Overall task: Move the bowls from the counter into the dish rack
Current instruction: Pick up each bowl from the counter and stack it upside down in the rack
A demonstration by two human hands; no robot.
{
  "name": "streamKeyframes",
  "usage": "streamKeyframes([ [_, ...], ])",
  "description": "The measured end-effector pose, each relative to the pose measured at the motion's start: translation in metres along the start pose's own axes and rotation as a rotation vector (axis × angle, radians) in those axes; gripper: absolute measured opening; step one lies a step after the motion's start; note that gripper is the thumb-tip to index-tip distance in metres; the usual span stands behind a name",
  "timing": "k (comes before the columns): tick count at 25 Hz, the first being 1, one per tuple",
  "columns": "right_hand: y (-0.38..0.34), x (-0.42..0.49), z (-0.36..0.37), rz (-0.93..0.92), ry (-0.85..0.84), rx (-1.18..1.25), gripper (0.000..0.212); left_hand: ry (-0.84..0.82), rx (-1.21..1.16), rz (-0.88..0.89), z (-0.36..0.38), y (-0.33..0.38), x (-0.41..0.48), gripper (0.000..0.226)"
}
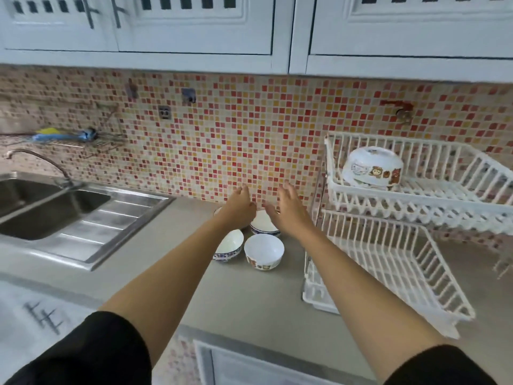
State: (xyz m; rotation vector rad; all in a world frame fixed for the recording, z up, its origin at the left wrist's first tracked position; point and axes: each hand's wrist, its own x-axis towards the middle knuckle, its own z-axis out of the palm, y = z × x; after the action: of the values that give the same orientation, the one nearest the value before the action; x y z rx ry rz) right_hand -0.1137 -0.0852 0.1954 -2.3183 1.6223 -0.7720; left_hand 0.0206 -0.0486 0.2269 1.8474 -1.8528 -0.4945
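Observation:
Several bowls stand together on the grey counter point(249, 295): a white bowl with cartoon figures point(264, 252), a blue-patterned bowl point(231, 245), a blue-rimmed bowl point(263, 222), and a far bowl point(218, 211) mostly hidden under my left wrist. My left hand point(240, 204) hovers over that far bowl with its fingers curled down and its fingertips hidden. My right hand point(288, 209) is above the blue-rimmed bowl, fingers spread and holding nothing. The white two-tier dish rack point(388, 262) stands to the right, with one cartoon bowl point(372, 168) upside down on its upper tier.
A steel double sink point(55, 215) with a drainboard and a curved tap point(41, 159) lies to the left. The mosaic tile wall runs close behind the bowls. White wall cabinets point(194, 31) hang overhead. A wire shelf with a blue brush point(69, 136) is fixed to the wall.

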Motion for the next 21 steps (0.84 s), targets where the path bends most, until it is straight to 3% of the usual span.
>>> streamKeyframes([
  [6,0.065,-0.013,0.09,0.277,-0.256,-0.025,0.072,-0.218,0.06,-0.178,0.088,-0.075,0.011,0.042],
  [11,0.113,0.018,0.141,0.439,-0.316,-0.017,0.061,-0.253,0.089,-0.138,0.155,-0.113,0.052,0.049],
  [16,0.135,0.058,0.177,0.621,-0.303,0.037,0.054,-0.282,-0.059,-0.415,0.185,-0.125,0.091,0.045],
  [21,0.162,0.066,0.207,0.711,-0.382,-0.009,0.044,-0.31,-0.125,-0.496,0.219,-0.139,0.106,0.052],
])
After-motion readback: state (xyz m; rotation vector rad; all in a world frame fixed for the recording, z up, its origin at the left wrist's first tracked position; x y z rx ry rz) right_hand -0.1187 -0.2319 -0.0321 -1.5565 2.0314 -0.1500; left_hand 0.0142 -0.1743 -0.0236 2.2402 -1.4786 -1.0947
